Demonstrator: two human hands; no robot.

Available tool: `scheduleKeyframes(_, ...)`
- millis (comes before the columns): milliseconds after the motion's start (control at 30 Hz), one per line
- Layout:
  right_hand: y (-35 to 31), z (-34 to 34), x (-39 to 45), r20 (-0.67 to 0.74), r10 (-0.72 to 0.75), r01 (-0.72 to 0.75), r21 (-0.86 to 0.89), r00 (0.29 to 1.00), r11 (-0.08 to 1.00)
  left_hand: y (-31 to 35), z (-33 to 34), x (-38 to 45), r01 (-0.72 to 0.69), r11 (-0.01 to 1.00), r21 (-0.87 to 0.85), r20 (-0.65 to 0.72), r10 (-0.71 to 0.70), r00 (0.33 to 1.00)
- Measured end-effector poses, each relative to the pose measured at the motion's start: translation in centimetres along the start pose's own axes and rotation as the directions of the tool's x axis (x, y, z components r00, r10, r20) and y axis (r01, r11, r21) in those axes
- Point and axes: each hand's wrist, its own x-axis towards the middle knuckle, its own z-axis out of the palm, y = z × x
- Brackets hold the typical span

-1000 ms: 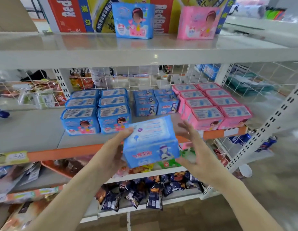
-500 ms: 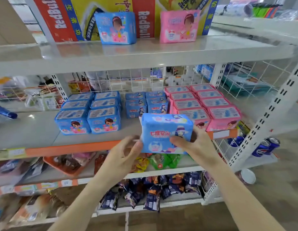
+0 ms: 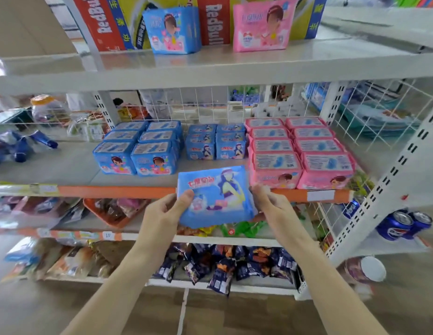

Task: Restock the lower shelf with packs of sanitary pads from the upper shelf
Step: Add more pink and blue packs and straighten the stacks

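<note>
"RedBull" on carton (image 3: 99,22); "Pepsi" cans (image 3: 394,226)

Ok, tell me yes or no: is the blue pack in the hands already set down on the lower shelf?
No: both the left hand and right hand hold the blue pack in front of the lower shelf edge.

the blue pack of sanitary pads (image 3: 215,197) hides the fingers of the left hand (image 3: 162,213) and the right hand (image 3: 271,206) behind it; only the left thumb shows on its face. both forearms run off the bottom edge. the red bull cartons (image 3: 104,22) on the upper shelf (image 3: 210,68) are cut by the top edge. goods behind the wire grid (image 3: 198,105) are too small to name. the snack bags (image 3: 41,259) at lower left are blurred.
</note>
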Motion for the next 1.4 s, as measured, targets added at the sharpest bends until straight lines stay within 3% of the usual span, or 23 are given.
scheduleKeyframes(133, 0.4, 0.4, 0.0, 0.04, -0.001, 0.002, -0.042, 0.999, 0.999, -0.4, 0.4, -0.8, 0.03, 1.0, 0.008, -0.048, -0.03, 0.998)
scheduleKeyframes(333, 0.7, 0.9, 0.2, 0.119, -0.016, 0.017, -0.004, 0.993, 1.0, -0.9, -0.4, -0.5, -0.155, 0.985, 0.071, 0.082, 0.149, 0.985)
scheduleKeyframes(667, 1.2, 2.7, 2.7, -0.067, 0.002, 0.001, 0.043, 0.998, 0.999, -1.9, -0.6, 5.2, -0.401, 0.865, 0.301, 0.266, 0.328, 0.906)
scheduleKeyframes(1000, 2.4, 7.3, 7.9, -0.208, 0.127, -0.114, 0.072, 0.97, 0.991, -3.4, -3.3, 12.0, -0.408, 0.869, 0.279, 0.357, 0.301, 0.884)
scheduleKeyframes(1400, 3.2, 12.4, 12.2, -0.225, 0.059, -0.057, 0.014, 0.973, 0.998, -5.2, -7.5, 17.3, -0.37, 0.91, 0.187, 0.414, 0.269, 0.87)
